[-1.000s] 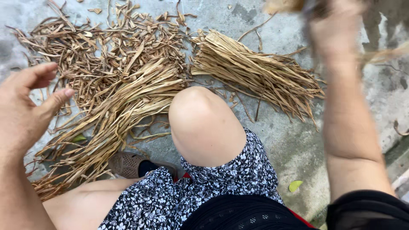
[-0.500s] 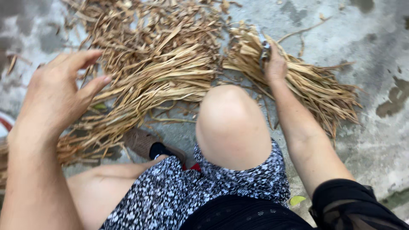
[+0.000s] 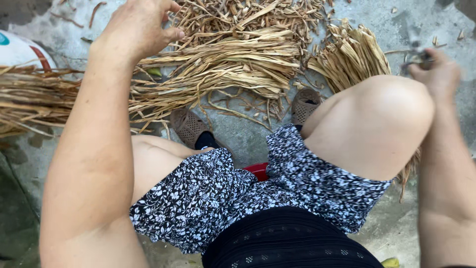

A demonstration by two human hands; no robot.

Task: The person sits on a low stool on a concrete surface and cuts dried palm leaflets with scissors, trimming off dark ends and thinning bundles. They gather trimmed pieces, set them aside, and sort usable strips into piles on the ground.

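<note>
A heap of dried reed stalks (image 3: 233, 59) is spread across the concrete floor (image 3: 238, 136), with a tidier bundle (image 3: 354, 57) laid just beside it. The left hand (image 3: 139, 25) is held above the heap, fingers curled. A small metal tool (image 3: 419, 55), blurred, is gripped in the right hand (image 3: 436, 74) beyond the raised knee (image 3: 391, 114). Brown sandals (image 3: 188, 126) are worn.

Rough grey concrete floor (image 3: 248, 141) in daylight, a red stool (image 3: 259, 170) low on it
</note>
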